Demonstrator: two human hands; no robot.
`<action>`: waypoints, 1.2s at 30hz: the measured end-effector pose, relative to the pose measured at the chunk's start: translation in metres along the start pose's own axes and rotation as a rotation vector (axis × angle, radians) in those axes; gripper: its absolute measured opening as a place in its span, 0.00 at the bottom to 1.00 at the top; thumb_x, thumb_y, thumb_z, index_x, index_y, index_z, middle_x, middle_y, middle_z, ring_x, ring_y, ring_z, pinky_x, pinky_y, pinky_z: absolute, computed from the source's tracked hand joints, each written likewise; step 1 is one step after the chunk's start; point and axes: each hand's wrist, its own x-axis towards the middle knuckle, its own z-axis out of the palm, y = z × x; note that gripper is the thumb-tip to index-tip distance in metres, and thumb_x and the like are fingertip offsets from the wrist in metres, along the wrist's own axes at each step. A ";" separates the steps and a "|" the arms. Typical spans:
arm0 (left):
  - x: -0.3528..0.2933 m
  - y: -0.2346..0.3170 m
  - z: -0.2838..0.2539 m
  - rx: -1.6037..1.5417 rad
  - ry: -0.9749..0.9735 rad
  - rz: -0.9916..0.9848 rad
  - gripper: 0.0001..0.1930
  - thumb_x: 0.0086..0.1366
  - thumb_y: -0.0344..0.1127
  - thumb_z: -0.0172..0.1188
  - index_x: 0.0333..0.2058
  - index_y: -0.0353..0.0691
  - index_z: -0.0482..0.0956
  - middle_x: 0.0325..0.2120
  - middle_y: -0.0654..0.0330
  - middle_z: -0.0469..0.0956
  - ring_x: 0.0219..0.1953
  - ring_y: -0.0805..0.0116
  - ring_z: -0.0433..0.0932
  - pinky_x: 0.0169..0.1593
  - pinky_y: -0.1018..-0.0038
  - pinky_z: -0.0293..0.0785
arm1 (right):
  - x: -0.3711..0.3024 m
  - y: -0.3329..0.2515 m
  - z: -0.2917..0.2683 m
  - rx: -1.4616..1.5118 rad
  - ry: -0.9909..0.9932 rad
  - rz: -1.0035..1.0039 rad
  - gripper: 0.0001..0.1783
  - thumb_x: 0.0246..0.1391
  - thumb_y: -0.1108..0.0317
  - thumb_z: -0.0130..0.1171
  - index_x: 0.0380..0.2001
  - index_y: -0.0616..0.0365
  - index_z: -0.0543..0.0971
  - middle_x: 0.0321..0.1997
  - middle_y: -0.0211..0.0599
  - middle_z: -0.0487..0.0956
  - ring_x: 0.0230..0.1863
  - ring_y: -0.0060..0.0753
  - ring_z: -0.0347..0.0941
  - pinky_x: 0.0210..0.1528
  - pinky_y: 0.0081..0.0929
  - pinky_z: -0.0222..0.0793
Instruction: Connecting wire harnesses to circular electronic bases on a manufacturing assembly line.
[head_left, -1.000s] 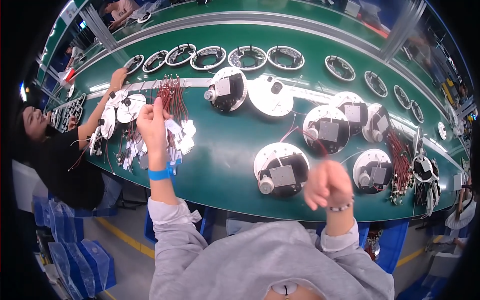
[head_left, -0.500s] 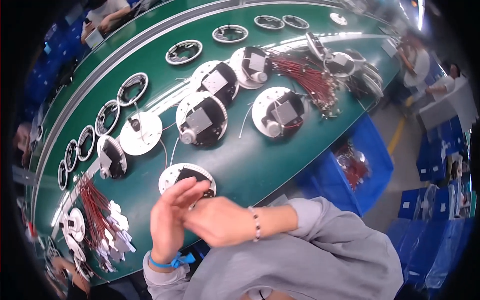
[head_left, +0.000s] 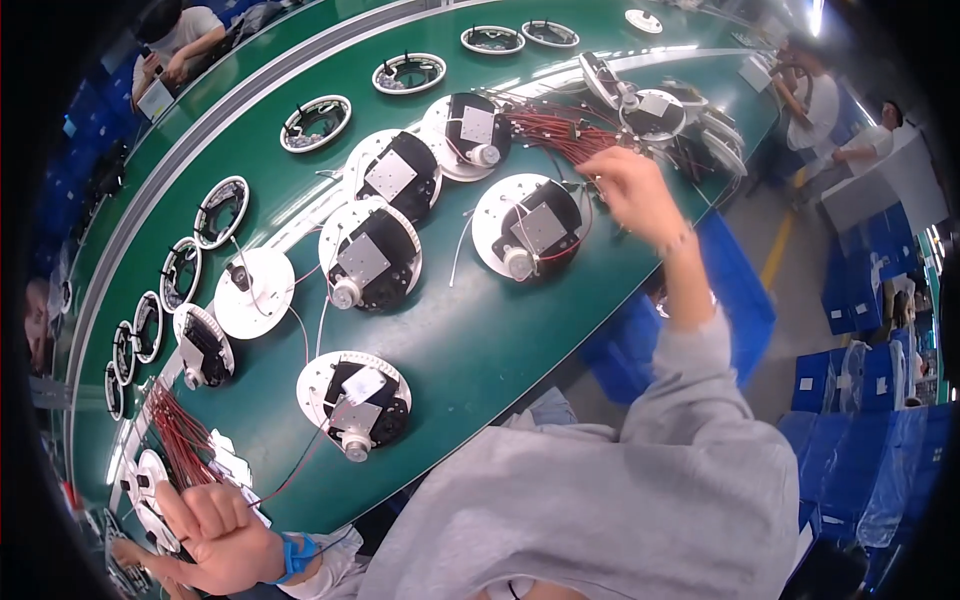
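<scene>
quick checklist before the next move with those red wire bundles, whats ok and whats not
1. Right hand at the red wire bundle on the far right of the green table: ok, fingers are in among the wires.
2. Whether the right hand has closed on a wire: cannot tell, its fingers are turned away from the camera.
3. Left hand at the second red wire bundle: ok, wires run to it.
4. Left grip firm: cannot tell, the palm side is hidden.
5. Round assembly beside the right hand lying flat: ok.
6. Round assembly nearest the left hand, its wire trailing over the table: ok, nothing lies on top of it.
</scene>
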 end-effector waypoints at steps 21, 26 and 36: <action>-0.016 0.072 -0.003 -0.011 0.007 0.330 0.11 0.61 0.30 0.38 0.18 0.42 0.54 0.05 0.72 0.49 0.09 0.83 0.47 0.15 0.85 0.46 | 0.066 0.055 -0.001 1.156 -0.426 0.538 0.09 0.41 0.64 0.48 0.17 0.58 0.70 0.21 0.32 0.70 0.18 0.24 0.61 0.18 0.17 0.56; 0.005 0.051 0.000 -0.064 -0.123 0.346 0.12 0.61 0.30 0.37 0.18 0.40 0.55 0.05 0.71 0.49 0.07 0.85 0.45 0.09 0.86 0.41 | 0.080 0.020 -0.042 1.909 -0.002 0.276 0.06 0.42 0.68 0.45 0.22 0.60 0.66 0.28 0.35 0.65 0.27 0.26 0.59 0.27 0.18 0.57; 0.020 -0.020 0.012 0.218 -0.110 -0.368 0.33 0.58 0.53 0.46 0.48 0.26 0.53 0.09 0.74 0.49 0.09 0.85 0.46 0.12 0.86 0.40 | -0.035 -0.222 0.064 1.177 -0.600 -0.317 0.04 0.32 0.77 0.51 0.16 0.60 0.67 0.15 0.32 0.66 0.15 0.26 0.62 0.17 0.21 0.58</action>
